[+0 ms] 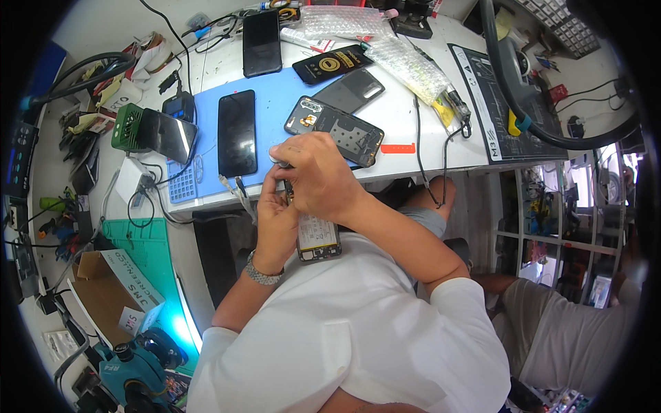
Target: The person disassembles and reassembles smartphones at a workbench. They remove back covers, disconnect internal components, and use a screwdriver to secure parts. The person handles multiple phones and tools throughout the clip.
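An opened phone (319,237) with its battery and lower board bare is held close to my body. My left hand (274,224) is wrapped around its left side; a watch sits on that wrist. Bent over the phone's upper end is my right hand (318,172), its fingers closed in a pinch. A small dark bit shows at those fingertips, too hidden to name. Just beyond the hands, a removed phone back frame (348,138) lies on the blue mat (206,103), overlapping a grey back cover (351,89). A dark phone screen (237,134) lies to the left.
Another black phone (261,43), a black screen-protector card (332,64) and bubble wrap (410,69) lie farther back. A cable (420,151) hangs over the table edge. At left are a green box (128,128), an open carton (103,289) and a teal microscope (134,372). Another person (551,323) sits at right.
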